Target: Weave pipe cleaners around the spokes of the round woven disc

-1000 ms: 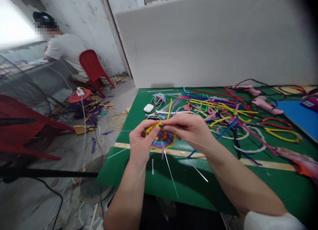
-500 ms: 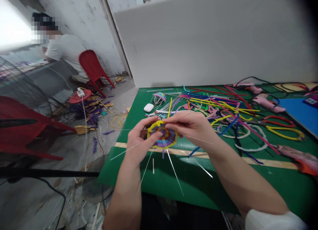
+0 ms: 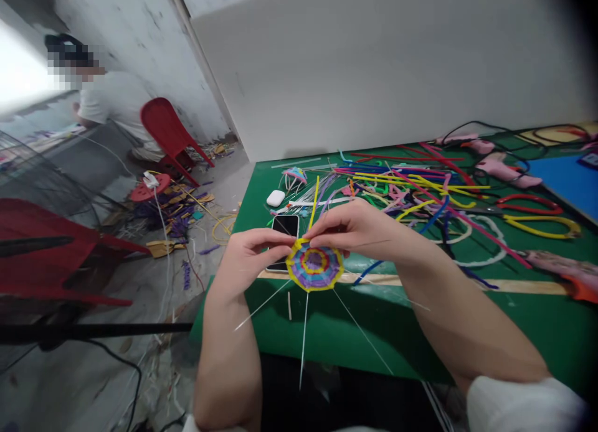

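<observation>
Above the green tabletop (image 3: 259,186), the round, yellow-rimmed, multicoloured woven disc (image 3: 314,277) is pinched at its upper edge by left hand (image 3: 250,258) and right hand (image 3: 362,230), its thin, pale rods (image 3: 305,332) best kept unbent.

The woven disc (image 3: 316,264) is roughly round with a slightly angular outline, ringed in bands of purple, red, yellow and blue around a purple centre, with a bright yellow rim. Thin pale rods (image 3: 304,345) fan out past its lower rim like spokes, and a yellow strand (image 3: 314,198) rises near its top edge, its lower end hidden by fingers. It hangs above the green bench (image 3: 327,335), patterned face showing, its upper rim pinched between left hand (image 3: 243,254) and right hand (image 3: 357,230).
</observation>
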`<move>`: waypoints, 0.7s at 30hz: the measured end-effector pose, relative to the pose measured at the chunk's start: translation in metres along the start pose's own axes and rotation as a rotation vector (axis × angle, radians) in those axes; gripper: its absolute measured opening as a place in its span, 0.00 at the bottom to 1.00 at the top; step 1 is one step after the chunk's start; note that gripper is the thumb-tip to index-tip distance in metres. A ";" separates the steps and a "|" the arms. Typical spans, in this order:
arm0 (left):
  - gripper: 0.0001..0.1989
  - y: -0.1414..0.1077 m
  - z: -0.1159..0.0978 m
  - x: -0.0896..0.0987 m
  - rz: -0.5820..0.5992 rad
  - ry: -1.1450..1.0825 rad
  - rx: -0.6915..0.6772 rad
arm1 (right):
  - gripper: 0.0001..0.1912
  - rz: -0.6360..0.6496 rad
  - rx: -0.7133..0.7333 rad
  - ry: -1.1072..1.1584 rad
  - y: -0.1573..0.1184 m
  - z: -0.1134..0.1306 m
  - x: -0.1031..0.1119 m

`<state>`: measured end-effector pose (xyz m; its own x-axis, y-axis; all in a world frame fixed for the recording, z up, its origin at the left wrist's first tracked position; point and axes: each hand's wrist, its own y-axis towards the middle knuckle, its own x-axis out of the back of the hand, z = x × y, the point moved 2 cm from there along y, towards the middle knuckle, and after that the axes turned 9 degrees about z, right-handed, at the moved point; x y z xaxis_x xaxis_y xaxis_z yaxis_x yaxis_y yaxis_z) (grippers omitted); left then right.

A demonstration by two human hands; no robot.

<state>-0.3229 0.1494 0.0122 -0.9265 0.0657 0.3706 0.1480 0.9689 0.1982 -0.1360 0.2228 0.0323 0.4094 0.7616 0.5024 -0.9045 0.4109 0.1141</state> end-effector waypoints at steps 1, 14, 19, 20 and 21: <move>0.05 0.001 -0.002 -0.001 0.010 0.043 -0.001 | 0.09 0.002 0.002 -0.004 0.001 0.000 0.000; 0.04 0.009 -0.007 -0.004 0.128 0.352 -0.088 | 0.07 0.001 0.018 -0.151 0.005 0.005 -0.002; 0.03 0.011 -0.008 -0.004 0.175 0.385 -0.089 | 0.07 0.015 0.026 -0.173 0.007 0.001 -0.004; 0.04 0.011 -0.008 -0.004 0.181 0.386 -0.086 | 0.07 0.018 0.031 -0.176 0.007 0.001 -0.005; 0.04 0.012 -0.007 -0.004 0.187 0.382 -0.079 | 0.07 0.019 0.036 -0.177 0.007 0.000 -0.005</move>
<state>-0.3147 0.1590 0.0195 -0.6886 0.1310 0.7133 0.3407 0.9267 0.1587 -0.1447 0.2218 0.0306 0.3671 0.6675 0.6478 -0.9170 0.3765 0.1317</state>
